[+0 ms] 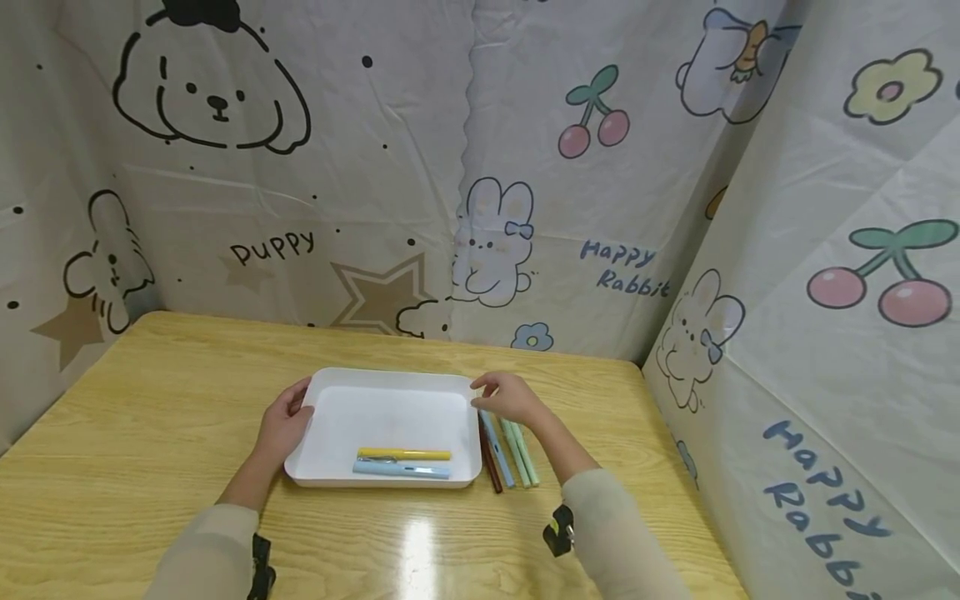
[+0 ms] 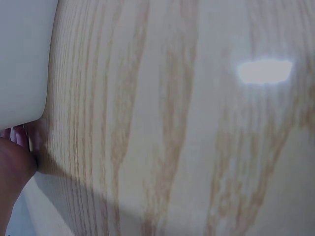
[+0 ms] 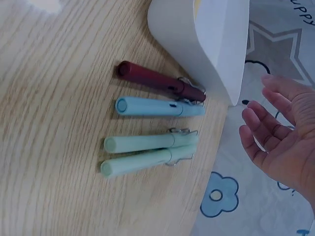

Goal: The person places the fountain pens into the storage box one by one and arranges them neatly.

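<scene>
Muted light, white glare on table (image 1: 187, 392), broad shadow in left wrist view

My left hand (image 1: 283, 427) held a tray (image 1: 390, 412) that looked like smooth plastic with a soft sheen. At its six o'clock, the wood-grained tabletop (image 1: 150, 408) gave a glossy white glare (image 1: 417, 558). At three o'clock, the pens (image 3: 145, 106) had smooth, plastic-looking barrels (image 3: 140, 143) and shiny metal wire clips (image 3: 181, 131). At twelve o'clock hung a smooth, creased, faintly shiny sheet (image 1: 420, 167); at four and eight, my sleeves (image 1: 618, 521) looked like matt cloth
</scene>
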A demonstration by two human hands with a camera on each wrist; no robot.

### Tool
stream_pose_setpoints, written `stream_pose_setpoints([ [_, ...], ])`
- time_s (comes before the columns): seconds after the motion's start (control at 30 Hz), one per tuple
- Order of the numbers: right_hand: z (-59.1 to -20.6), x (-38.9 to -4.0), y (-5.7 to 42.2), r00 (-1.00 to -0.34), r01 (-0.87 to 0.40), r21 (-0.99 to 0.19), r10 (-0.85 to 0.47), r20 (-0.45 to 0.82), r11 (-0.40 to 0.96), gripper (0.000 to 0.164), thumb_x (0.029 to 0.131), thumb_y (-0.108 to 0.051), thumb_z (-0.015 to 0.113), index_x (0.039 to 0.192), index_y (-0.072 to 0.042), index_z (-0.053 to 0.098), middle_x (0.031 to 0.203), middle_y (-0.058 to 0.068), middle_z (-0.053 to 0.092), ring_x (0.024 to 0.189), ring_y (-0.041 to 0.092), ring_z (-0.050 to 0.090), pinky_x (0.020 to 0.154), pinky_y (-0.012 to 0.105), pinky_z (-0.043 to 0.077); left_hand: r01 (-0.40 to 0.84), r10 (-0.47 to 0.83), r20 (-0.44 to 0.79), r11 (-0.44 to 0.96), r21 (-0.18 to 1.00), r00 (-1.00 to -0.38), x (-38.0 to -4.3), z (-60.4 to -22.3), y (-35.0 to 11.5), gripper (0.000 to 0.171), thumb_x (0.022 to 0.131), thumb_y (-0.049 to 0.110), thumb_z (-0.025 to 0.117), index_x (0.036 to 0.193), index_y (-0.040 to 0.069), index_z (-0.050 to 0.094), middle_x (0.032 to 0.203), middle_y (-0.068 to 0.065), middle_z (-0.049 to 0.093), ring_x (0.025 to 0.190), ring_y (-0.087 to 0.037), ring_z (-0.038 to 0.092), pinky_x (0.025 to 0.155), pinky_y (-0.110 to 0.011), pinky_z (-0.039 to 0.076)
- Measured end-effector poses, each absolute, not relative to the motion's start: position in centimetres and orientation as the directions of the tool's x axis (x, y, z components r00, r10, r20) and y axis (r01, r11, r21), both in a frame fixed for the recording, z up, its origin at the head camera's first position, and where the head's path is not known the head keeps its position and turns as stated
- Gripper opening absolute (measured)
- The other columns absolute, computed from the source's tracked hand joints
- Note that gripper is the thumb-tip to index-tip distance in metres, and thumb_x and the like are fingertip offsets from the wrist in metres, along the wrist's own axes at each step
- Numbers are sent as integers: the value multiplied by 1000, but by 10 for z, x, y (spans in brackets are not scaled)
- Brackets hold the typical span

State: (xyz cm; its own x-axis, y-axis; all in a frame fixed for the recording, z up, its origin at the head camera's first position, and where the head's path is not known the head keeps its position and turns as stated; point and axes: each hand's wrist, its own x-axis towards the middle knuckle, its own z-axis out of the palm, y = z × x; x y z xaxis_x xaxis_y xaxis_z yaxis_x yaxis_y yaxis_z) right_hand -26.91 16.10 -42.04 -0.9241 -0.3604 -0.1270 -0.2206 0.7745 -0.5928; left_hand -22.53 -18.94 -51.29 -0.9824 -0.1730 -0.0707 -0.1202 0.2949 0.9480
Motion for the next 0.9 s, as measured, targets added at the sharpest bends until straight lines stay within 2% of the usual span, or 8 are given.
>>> stream_pose_setpoints([
  [0.57,-453,-270,213,-982,-36,-666,-149,-113,745,31,87,-17,64,113,-1,65,96,12,62,87,21,55,70,32,47,-117,-177,-67,290,950,-982,-225,-512,-188,53,96,5,39,147,5,27,146,-23,35,130,-36,38,106,-46,36],
  [0.9,-469,-264,228,-984,56,-719,-82,-156,693,32,87,-18,65,112,1,64,96,13,59,82,19,53,63,25,44,-126,-181,-75,288,949,-981,-225,-512,-188,53,96,6,39,147,5,27,146,-22,35,131,-36,38,107,-46,36],
])
